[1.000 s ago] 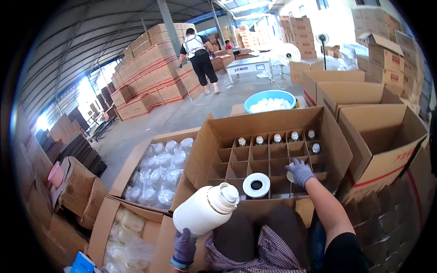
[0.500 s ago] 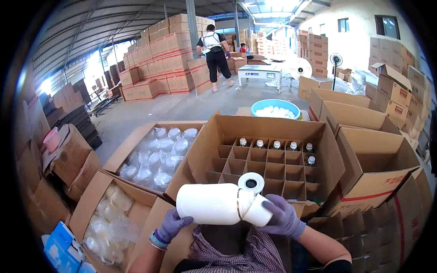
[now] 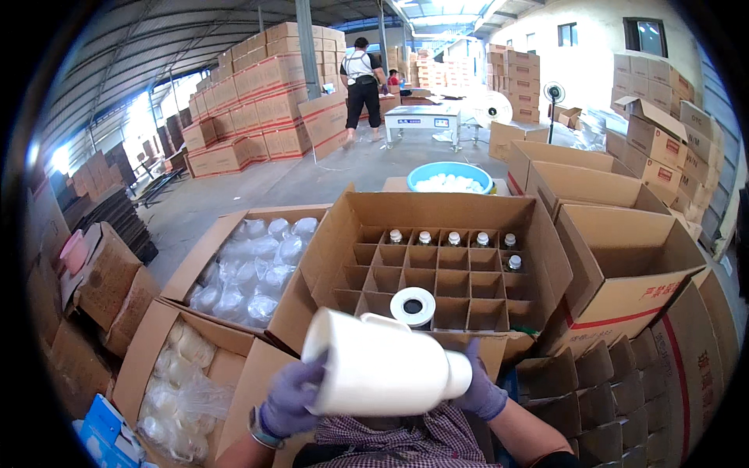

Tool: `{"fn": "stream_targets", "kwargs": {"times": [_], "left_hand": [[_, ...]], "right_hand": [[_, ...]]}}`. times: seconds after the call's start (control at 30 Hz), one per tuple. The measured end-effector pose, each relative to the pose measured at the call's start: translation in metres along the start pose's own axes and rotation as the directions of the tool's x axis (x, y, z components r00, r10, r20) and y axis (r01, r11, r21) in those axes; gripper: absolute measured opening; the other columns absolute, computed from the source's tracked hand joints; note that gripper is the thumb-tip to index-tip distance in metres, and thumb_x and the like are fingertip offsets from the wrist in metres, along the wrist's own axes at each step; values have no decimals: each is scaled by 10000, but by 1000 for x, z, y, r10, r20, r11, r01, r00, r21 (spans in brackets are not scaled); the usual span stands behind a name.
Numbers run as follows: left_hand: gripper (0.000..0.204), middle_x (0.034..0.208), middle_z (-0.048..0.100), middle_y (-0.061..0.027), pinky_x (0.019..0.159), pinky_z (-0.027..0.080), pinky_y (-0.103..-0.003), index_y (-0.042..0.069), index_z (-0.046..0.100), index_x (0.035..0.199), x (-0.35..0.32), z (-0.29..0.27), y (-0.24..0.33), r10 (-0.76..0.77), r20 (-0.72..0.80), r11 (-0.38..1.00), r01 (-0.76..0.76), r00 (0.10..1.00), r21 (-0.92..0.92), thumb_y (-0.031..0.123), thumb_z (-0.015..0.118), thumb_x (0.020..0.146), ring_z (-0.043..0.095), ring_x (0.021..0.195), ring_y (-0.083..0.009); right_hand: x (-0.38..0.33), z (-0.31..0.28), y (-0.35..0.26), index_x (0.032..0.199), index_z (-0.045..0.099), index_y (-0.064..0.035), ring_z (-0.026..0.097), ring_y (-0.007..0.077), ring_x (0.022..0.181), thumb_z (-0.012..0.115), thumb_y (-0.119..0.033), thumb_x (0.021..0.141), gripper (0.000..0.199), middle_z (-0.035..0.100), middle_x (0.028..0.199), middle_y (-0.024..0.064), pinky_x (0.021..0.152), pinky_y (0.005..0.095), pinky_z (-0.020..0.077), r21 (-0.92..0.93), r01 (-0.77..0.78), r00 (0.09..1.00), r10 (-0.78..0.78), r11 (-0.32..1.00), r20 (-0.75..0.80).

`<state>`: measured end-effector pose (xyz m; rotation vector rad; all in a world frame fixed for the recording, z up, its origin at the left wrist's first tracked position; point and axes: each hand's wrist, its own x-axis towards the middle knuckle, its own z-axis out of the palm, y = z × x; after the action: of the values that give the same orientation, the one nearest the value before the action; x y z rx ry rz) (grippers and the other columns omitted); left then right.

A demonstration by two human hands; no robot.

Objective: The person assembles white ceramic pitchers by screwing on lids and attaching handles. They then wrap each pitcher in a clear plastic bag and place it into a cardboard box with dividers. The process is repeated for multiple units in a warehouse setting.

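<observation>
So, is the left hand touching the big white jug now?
Touching. The head view shows the gloved left hand gripping the base end of the white jug, fingers wrapped over its edge with no gap.

forearms cut off below, jug (image 3: 382, 366) hiding fingers

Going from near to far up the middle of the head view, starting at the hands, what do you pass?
White jug held in both gloved hands → tape roll → divided carton with bottles along its back row → blue basin → white machine table.
</observation>
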<state>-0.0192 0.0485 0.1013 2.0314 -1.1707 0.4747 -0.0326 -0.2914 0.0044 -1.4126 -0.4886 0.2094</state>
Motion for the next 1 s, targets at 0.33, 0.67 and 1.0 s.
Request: {"fn": "stream_targets", "kwargs": {"times": [0.33, 0.67, 1.0], "left_hand": [[451, 1075, 713, -115, 817, 538, -340, -40, 693, 1083, -34, 24, -25, -535, -102, 827, 495, 839, -266, 318, 802, 830, 671, 985, -189], [476, 1053, 712, -239, 809, 568, -414, -22, 685, 1174, 8, 32, -19, -354, 252, 934, 326, 900, 148, 323, 764, 855, 719, 921, -361], [341, 921, 701, -91, 740, 545, -409, 101, 724, 920, 88, 162, -50, 24, 392, 1000, -21, 920, -11, 437, 683, 887, 688, 835, -314]], "right_hand": [[-12, -3, -4, 1382, 465, 10, 625, 256, 1116, 658, -475, 899, 711, 627, 1198, 171, 1005, 389, 475, -170, 63, 934, -118, 983, -337], [40, -15, 28, 1300, 547, -3, 601, 353, 1121, 722, -170, 805, 552, 569, 1232, 186, 1009, 450, 478, -688, 36, 817, -418, 725, -397], [183, -119, 142, 1348, 620, -271, 357, 378, 1447, 811, -547, 719, 714, 451, 1540, 81, 1070, 591, 424, -977, -71, 997, 39, 199, -64]]}}
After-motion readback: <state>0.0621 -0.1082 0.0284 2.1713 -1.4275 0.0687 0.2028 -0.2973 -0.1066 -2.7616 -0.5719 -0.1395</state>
